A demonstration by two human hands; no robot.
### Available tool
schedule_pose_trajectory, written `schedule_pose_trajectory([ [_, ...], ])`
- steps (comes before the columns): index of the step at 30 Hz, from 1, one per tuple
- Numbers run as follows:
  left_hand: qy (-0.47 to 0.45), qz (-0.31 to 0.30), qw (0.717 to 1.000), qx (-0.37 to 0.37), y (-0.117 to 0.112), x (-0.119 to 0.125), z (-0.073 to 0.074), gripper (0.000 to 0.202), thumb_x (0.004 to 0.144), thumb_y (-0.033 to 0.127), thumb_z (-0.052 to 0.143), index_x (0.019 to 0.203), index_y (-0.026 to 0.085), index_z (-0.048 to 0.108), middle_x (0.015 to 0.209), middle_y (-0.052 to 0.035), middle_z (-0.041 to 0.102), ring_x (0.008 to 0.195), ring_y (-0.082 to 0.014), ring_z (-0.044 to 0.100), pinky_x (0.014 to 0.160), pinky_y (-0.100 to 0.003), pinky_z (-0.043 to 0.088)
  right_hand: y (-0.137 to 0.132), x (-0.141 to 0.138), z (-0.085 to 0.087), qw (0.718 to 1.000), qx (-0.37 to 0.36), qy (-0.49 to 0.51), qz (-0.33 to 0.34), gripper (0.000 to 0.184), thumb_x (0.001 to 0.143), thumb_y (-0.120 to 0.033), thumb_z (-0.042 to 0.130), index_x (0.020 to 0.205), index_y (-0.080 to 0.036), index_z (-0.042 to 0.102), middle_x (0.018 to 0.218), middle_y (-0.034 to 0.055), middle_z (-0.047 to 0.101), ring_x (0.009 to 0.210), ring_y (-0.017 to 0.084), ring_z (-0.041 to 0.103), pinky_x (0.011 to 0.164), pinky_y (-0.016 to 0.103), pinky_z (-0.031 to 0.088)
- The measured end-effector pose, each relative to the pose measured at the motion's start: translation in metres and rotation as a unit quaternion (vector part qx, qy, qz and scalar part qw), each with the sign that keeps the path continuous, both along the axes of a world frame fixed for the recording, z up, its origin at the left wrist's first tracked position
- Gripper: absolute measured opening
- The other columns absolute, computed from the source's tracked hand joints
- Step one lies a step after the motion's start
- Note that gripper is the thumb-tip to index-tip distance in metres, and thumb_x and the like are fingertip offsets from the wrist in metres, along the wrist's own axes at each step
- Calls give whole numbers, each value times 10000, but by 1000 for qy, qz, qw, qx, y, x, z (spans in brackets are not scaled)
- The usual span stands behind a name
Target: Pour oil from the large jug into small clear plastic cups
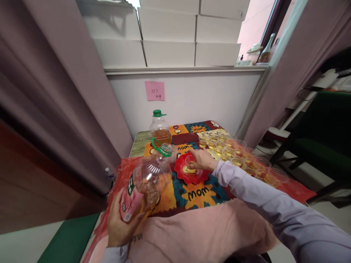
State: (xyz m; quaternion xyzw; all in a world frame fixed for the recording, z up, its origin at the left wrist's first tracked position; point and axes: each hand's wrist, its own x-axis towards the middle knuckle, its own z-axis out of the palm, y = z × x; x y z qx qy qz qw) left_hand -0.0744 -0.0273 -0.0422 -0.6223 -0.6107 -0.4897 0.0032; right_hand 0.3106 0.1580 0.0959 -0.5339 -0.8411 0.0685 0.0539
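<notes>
My left hand [122,223] is wrapped round the lower part of a large clear plastic jug [153,173] with a pink label and a green handle ring at its neck. The jug is tilted, its uncapped mouth leaning up and to the right, with amber liquid low inside. Over a red scalloped dish [179,173], my right hand [202,159] grips a small clear plastic cup [189,160]. Yellowish liquid shows in the bottom of that cup. To the right of this hand stand several clear cups [229,153] in rows, holding yellow liquid.
A second jug [160,128], green-capped and partly filled with amber liquid, stands behind the first. Patterned cloth [199,195] and red plastic sheeting [116,182] cover the table. A wall with a pink note [155,91] rises behind; a dark green chair [323,135] is at right.
</notes>
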Motion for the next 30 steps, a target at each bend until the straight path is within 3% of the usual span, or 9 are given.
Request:
schedule_pose_trajectory([
  [6,-15,20,1000,7,0,9,5,1078,679,699,872,1574,221,510,1506,-179,643,1348,-448,645,1141,-620,531,33,40,25,996,63,44,-46,770,932,-520,748,1563,-172,476,1303,174,782,1206,345,747,963,393,525],
  [9,-26,18,999,-11,0,8,3,1085,689,675,871,1596,230,475,1547,-186,611,1388,-459,615,1174,-647,493,52,64,27,993,79,43,-72,812,912,-477,770,1582,-155,443,1330,196,767,1227,367,733,977,414,516],
  [14,-20,22,999,-15,0,6,1,1090,686,668,872,1589,201,478,1539,-216,611,1384,-477,612,1167,-666,488,70,89,1,992,76,25,-102,783,867,-422,810,1536,-176,486,1336,198,763,1247,363,714,1040,448,476],
  [21,-12,12,1000,-7,-1,9,6,1055,709,647,863,1595,229,472,1530,-185,620,1356,-446,641,1119,-624,550,80,95,-38,985,67,3,-159,729,904,-517,738,1492,-180,469,1308,211,768,1254,400,697,1140,615,342],
  [25,-20,25,999,1,-3,15,10,1033,718,689,838,1576,220,504,1491,-183,646,1315,-437,667,1114,-615,554,83,95,-46,980,71,-7,-184,686,904,-531,728,1435,-173,483,1247,222,785,1227,423,704,1165,696,237],
  [30,-17,29,999,6,-4,17,12,1055,705,714,839,1570,206,512,1508,-191,637,1346,-444,646,1148,-614,526,79,93,-48,978,86,-9,-188,627,919,-550,686,1376,-160,510,1213,222,787,1197,421,707,1161,716,219],
])
